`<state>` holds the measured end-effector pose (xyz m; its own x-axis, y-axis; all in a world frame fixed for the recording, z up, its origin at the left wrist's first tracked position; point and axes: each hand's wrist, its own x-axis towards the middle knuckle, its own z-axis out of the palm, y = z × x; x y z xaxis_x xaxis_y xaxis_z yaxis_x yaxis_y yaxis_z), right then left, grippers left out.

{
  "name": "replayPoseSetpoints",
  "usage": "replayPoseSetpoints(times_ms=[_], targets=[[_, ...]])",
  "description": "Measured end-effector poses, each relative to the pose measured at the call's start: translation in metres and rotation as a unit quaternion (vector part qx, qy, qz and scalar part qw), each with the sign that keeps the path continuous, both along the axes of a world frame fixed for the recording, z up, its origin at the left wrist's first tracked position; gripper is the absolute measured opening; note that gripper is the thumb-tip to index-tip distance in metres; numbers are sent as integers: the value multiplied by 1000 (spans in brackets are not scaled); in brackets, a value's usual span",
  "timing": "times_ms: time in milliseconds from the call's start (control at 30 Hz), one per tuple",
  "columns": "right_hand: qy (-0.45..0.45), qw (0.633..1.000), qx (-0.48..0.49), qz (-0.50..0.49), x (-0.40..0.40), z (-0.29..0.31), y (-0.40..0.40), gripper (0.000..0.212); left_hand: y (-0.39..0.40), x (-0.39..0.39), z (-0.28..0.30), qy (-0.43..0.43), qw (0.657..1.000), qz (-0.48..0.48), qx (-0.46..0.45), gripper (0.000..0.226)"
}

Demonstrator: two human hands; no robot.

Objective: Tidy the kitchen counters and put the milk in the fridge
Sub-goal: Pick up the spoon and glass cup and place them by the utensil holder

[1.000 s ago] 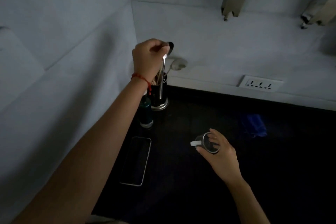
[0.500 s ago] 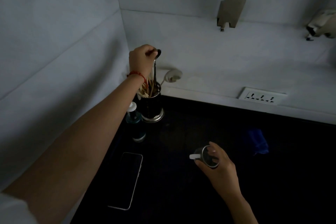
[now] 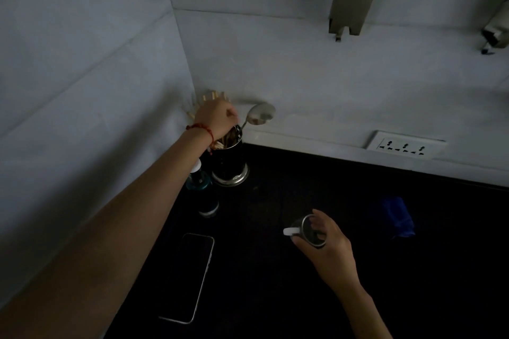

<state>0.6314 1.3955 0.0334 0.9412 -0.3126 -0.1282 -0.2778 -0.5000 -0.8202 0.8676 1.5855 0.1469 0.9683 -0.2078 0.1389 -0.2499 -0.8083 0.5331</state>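
Observation:
A dark metal utensil holder (image 3: 230, 165) stands in the counter's back corner, filled with wooden sticks and cutlery. My left hand (image 3: 216, 118) is closed right at its mouth, pinching a spoon that is sunk into the holder and hidden by my fingers. A large spoon (image 3: 260, 114) leans out of the holder toward the right. Lower and to the right, my right hand (image 3: 327, 242) grips a small glass cup (image 3: 311, 231) with a white handle, held just over the black counter (image 3: 275, 297).
A phone (image 3: 190, 275) lies face up near the left wall. A dark bottle with a white cap (image 3: 205, 192) stands in front of the holder. A blue cloth (image 3: 398, 217) lies at the right, below a wall socket (image 3: 405, 144). A metal bracket (image 3: 351, 8) sticks out of the wall.
My left hand has come down from above the holder to its rim, lowering the spoon inside. My right hand with the cup has barely shifted.

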Motion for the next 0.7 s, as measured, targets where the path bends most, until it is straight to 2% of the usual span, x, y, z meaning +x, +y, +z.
replayPoseSetpoints(times_ms=[167,300,367,467,567,700], targets=[[9,999,25,-17,30,-12,-8,68,-24,-65,-22,-71,991,-52,-104,16],[5,1000,18,-14,67,-28,-15,67,-31,-141,-98,-19,994,-47,-99,39],[13,1000,14,-4,87,-31,-15,67,-26,-168,-134,77,995,-33,-51,51],[19,1000,9,21,117,-35,-7,58,-10,-192,-181,184,976,-48,102,58],[33,999,-18,40,149,-44,5,57,-1,-200,-201,214,958,-54,183,59],[57,993,-73,68,184,-56,20,68,2,-202,-211,203,960,-55,187,59]])
